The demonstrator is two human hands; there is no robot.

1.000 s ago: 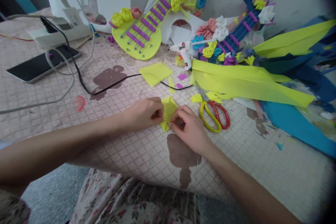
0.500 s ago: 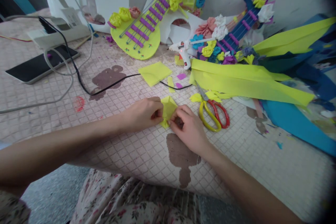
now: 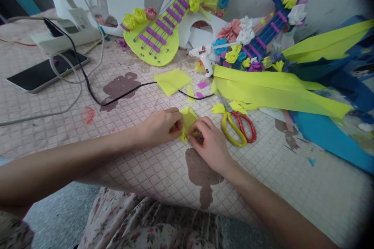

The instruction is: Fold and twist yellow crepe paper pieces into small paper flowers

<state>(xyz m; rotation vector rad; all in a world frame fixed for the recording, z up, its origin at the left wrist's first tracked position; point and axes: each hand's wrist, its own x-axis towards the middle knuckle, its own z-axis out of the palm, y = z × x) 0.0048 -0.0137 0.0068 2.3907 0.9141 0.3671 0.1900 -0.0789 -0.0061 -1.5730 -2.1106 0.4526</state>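
Observation:
A small piece of yellow crepe paper (image 3: pixel 189 116) lies between my hands, its near edge creased and gathered. My left hand (image 3: pixel 164 125) pinches its left side with bent fingers. On the other side my right hand (image 3: pixel 209 140) is closed, thumb and fingertips on the paper's lower right edge. Just right of that hand rest scissors (image 3: pixel 238 127) with one yellow and one red handle. Beyond my hands lies a flat yellow paper square (image 3: pixel 173 81), over a black cable. My fingers partly hide the folds.
A white glue gun (image 3: pixel 207 60) stands behind, near yellow paper strips (image 3: pixel 274 89) and blue paper (image 3: pixel 330 136). Decorated paper guitars (image 3: pixel 152 44) lean at the back. A phone (image 3: pixel 46 71), a power strip (image 3: pixel 64 35) and looping cables occupy the left.
Both hands stay almost in place on the yellow paper, with only slight finger movement. The other things on the table have not moved.

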